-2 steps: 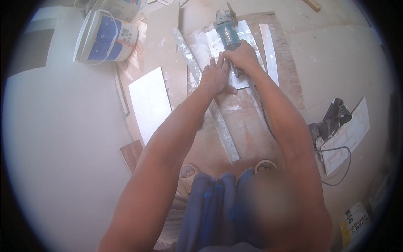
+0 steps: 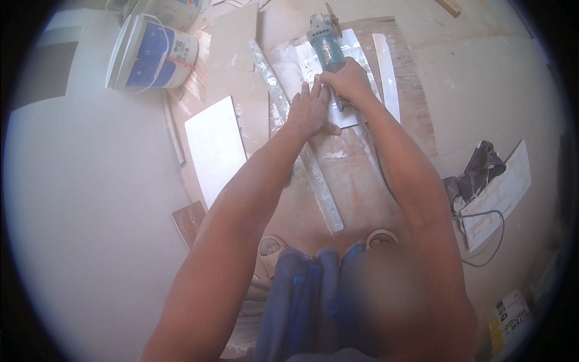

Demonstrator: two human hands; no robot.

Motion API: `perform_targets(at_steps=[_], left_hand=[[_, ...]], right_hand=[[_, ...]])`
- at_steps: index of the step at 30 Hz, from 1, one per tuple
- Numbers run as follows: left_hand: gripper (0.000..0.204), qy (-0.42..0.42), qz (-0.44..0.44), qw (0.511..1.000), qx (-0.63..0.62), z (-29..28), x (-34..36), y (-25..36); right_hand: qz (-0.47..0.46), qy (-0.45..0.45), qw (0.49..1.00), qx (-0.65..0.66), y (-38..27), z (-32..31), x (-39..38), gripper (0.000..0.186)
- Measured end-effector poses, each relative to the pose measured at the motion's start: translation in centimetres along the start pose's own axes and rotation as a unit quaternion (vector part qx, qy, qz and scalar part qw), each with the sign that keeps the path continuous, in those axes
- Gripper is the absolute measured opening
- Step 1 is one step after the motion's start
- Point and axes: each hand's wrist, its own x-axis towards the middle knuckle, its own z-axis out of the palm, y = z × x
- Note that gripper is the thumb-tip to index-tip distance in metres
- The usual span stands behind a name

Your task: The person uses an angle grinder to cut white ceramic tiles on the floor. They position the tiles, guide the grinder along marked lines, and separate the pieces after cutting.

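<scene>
My right hand (image 2: pixel 348 81) is wrapped round the body of a teal angle grinder (image 2: pixel 327 43), whose disc sits upright at the far end. The grinder is over a white tile (image 2: pixel 353 45) lying on a dusty wooden board (image 2: pixel 416 102). My left hand (image 2: pixel 310 108) rests with fingers apart at that tile's left edge, just left of the grinder. A long, stained metal strip (image 2: pixel 321 193) runs diagonally beside and below my left hand. A narrow white tile strip (image 2: pixel 386 72) lies to the right of the grinder.
Two white buckets (image 2: pixel 151 54) stand at the upper left. A white panel (image 2: pixel 214 148) and a brown piece (image 2: pixel 189 220) lie left. At right are a black object (image 2: pixel 476 166), a stained board (image 2: pixel 497 196), a cable (image 2: pixel 500 232) and a bag (image 2: pixel 509 320). A wooden batten (image 2: pixel 446 7) is at the top.
</scene>
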Motion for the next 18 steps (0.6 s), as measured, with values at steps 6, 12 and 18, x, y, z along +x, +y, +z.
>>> perform_targets(at_steps=[6,12,18], left_hand=[[0.125,0.009,-0.002,1.000,-0.001,-0.4,0.3,0.1],[0.131,-0.031,-0.017,0.999,0.003,-0.8,0.5,0.3],[0.121,-0.006,-0.010,1.000,0.001,-0.7,0.3,0.3]], right_hand=[[-0.012,0.006,1.000,-0.003,0.2,0.0,0.9,0.079],[-0.011,0.000,1.000,0.000,0.2,-0.1,0.9,0.078],[0.011,-0.022,1.000,0.013,0.5,0.0,1.4,0.079]])
